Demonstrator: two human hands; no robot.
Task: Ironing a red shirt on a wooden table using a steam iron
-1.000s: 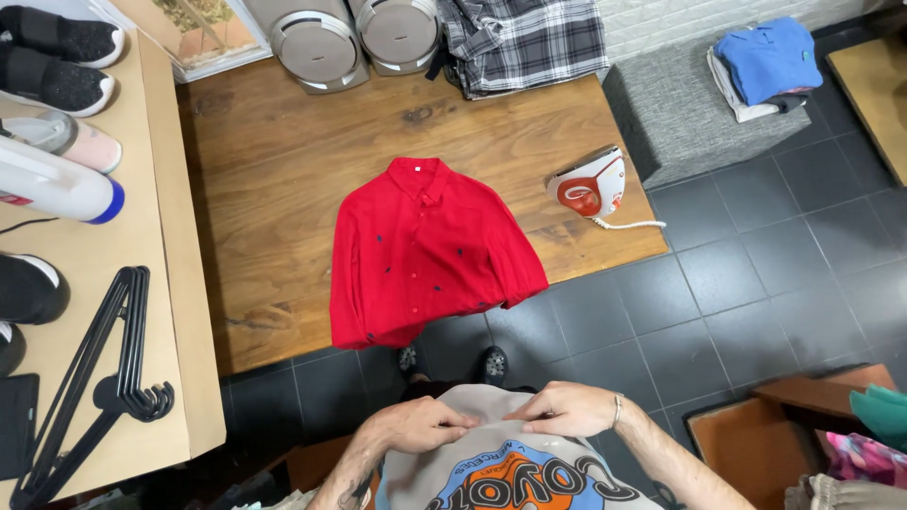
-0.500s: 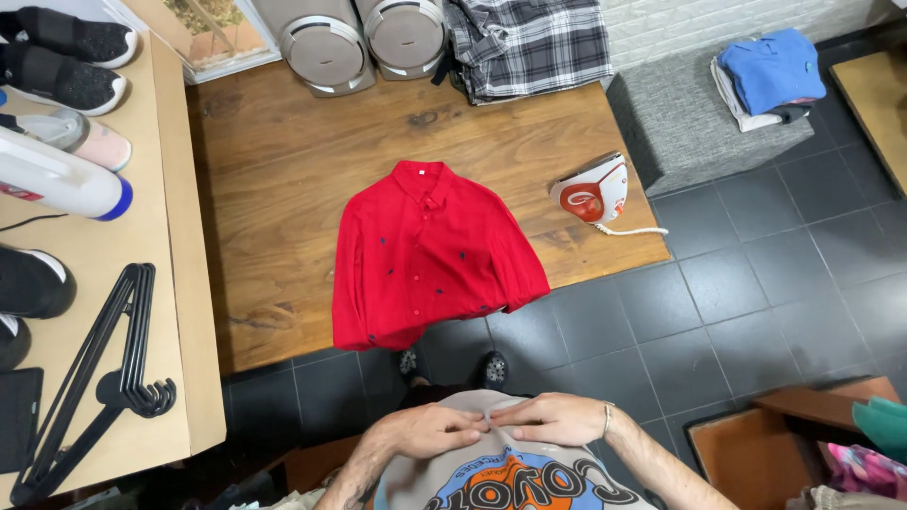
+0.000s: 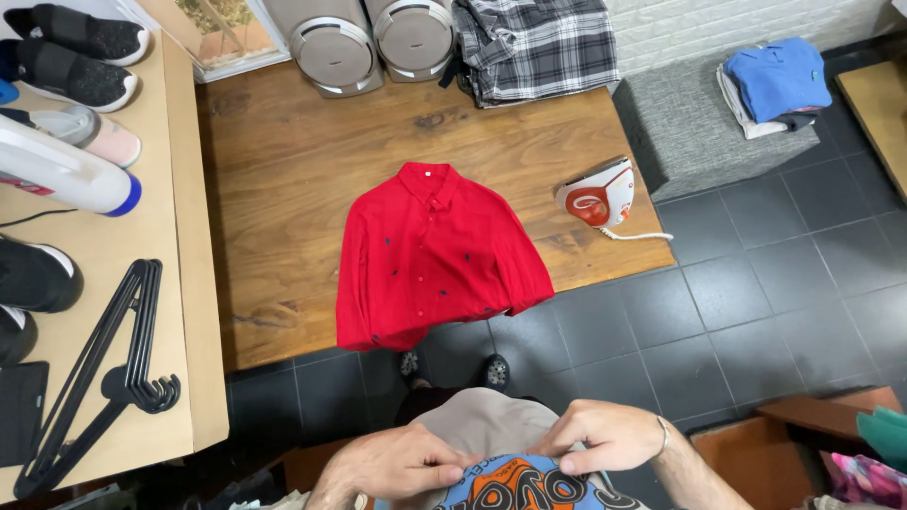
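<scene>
At the bottom of the view, my left hand (image 3: 402, 463) and my right hand (image 3: 605, 436) both pinch the upper edge of a grey T-shirt with a blue and orange print (image 3: 491, 449), held close to my body. A red buttoned shirt (image 3: 430, 255) lies flat on the wooden table (image 3: 283, 189), its hem hanging over the near edge. A white and orange iron (image 3: 597, 194) stands on the table to the right of the red shirt, its cord trailing off the edge.
A plaid shirt (image 3: 534, 42) and two round silver appliances (image 3: 368, 33) sit at the table's back. The left counter (image 3: 94, 255) holds black hangers (image 3: 109, 368), shoes and a white bottle. Folded blue clothes (image 3: 775, 80) rest on a grey stool. Dark tile floor on the right.
My hands have shifted slightly along the T-shirt's edge and come closer together. The view has tilted a little; the red shirt and iron stay put.
</scene>
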